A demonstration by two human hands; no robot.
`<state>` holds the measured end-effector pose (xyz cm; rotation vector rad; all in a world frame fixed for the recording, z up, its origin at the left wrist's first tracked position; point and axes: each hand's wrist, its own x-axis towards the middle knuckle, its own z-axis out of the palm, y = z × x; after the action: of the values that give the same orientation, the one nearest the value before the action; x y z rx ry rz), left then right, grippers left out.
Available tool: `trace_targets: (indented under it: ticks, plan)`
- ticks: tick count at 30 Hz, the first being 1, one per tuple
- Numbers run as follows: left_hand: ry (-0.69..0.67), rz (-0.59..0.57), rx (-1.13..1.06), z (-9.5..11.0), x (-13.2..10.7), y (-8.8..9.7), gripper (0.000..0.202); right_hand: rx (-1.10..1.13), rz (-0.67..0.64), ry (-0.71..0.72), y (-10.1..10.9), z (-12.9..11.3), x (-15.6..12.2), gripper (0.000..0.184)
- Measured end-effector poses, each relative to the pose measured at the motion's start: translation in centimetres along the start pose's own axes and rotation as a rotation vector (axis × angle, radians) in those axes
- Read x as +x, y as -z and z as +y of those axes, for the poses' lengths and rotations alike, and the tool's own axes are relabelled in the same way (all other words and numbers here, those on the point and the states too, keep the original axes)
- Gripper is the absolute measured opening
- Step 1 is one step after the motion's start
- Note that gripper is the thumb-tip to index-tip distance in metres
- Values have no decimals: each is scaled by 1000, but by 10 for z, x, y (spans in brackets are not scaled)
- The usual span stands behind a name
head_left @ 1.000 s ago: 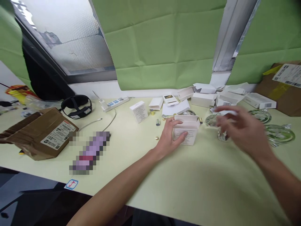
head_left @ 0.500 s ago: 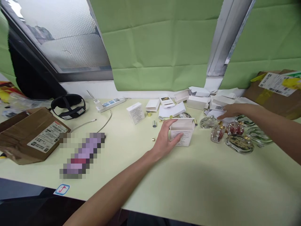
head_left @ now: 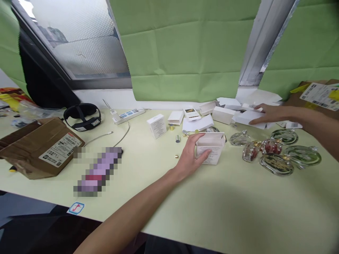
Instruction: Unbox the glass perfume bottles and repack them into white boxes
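From my head view, my left fingers (head_left: 195, 137) are closed about the near white box (head_left: 208, 157), thumb across its printed front, the rest around its side and top edge. It stands upright on the table (head_left: 169, 204) with its top open. The card looks thin, so I judge that too hard a squeeze could buckle the walls, and a sideways push could tip it.

My right fingers (head_left: 259, 120) are spread about the end of a white carton (head_left: 246, 119) in the pile by the wall. I cannot tell whether they are clamped on it. It lies close among other cartons (head_left: 224, 114), so dragging it could bring neighbours sliding down toward the glass.

Nearer me sit the red-tinted bottles (head_left: 271, 146), the dark oval bottle (head_left: 277, 164) and the green oval bottle (head_left: 303, 155), close together; a low sweep of my right forearm could knock one into another. The small gold cap (head_left: 176, 156) lies loose left of my box; a nudge could set it rolling.
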<state>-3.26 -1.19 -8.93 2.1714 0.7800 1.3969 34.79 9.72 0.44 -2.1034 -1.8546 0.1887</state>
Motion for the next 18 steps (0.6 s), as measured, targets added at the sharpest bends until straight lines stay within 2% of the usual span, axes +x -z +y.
trace_targets:
  ticks: [1, 3, 5, 7, 8, 10, 12, 15, 18]
  plan:
    - [3, 7, 5, 0, 0, 0, 53, -4, -61, -46, 12, -5, -3, 83]
    - [14, 20, 13, 0, 1, 0, 54, 74, -162, -162, 34, -16, -15, 71]
    - [32, 26, 16, 0, 1, 1, 55, 304, -154, -219, 48, -32, -37, 54]
    - [46, 28, 14, 1, 2, 2, 55, 564, -116, -155, 49, -50, -65, 50]
    - [48, 28, 12, 2, 2, 2, 56, 668, -128, -117, 43, -60, -81, 50]
    - [47, 26, 4, 3, 2, 2, 57, 1095, -291, 1, 22, -79, -111, 54]
    - [50, 20, -9, 4, 1, 1, 60, 1389, -408, 96, -6, -96, -137, 52]
    - [72, 10, -37, 4, 1, 0, 63, 1686, -556, 197, -43, -108, -159, 49]
    - [98, 5, -58, 4, 1, 1, 64, 1851, -616, 209, -61, -104, -165, 56]
